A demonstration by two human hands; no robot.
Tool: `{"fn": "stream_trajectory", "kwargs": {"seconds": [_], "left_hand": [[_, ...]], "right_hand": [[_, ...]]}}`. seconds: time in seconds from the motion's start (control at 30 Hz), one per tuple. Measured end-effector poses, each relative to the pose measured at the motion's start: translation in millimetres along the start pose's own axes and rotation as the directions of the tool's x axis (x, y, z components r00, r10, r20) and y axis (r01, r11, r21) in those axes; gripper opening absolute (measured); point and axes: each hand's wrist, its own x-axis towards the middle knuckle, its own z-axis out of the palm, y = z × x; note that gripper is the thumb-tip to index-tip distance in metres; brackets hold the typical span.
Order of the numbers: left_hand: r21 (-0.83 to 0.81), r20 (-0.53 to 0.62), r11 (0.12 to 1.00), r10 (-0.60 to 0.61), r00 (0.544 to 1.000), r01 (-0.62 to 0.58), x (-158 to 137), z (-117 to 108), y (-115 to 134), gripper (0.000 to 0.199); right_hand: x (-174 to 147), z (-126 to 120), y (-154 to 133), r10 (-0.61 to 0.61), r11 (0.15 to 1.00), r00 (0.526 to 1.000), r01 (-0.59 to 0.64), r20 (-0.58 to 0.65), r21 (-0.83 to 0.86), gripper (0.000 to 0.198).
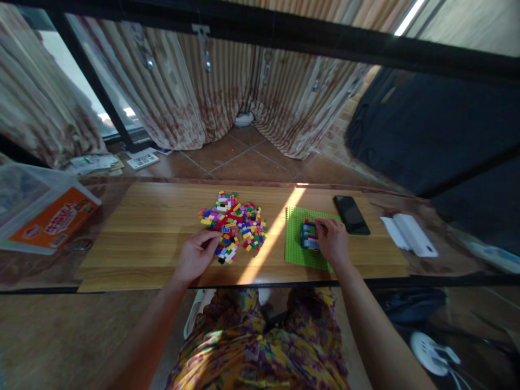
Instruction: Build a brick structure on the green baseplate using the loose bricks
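A loose pile of small multicoloured toy bricks (249,219) lies on the wooden board. My left hand (198,255) rests at the pile's near left side, its thumb and index finger curled towards each other. Whether a small brick sits between those fingertips is too small to tell. Farther right, a green studded baseplate (293,233) carries a small layered build of toy bricks (309,237), mostly blue, white and green with some red on top. My right hand (335,242) reaches over the plate, fingers closed at the build's upper right side and covering part of it.
A black phone (351,215) lies beyond the baseplate's right side, and a white open case (409,234) is farther right. On the left stands a clear plastic box (44,206) with an orange label. The wooden board (134,238) has a dark front edge close to my lap.
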Motion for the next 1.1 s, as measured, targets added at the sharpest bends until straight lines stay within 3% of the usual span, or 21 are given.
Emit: {"fn": "stream_trajectory", "kwargs": {"seconds": [0.53,1.1], "left_hand": [[0.024,0.009,1.0,-0.011,1.0,0.011,-0.1,-0.2,3.1,0.024],[0.023,0.009,1.0,-0.001,1.0,0.001,0.9,-1.5,9.1,0.022]], "right_hand": [[-1.8,0.0,-1.6,0.017,0.999,0.999,-0.015,-0.034,0.043,0.027],[5.2,-4.7,1.2,0.01,0.998,0.999,-0.014,0.045,0.068,0.028]]}}
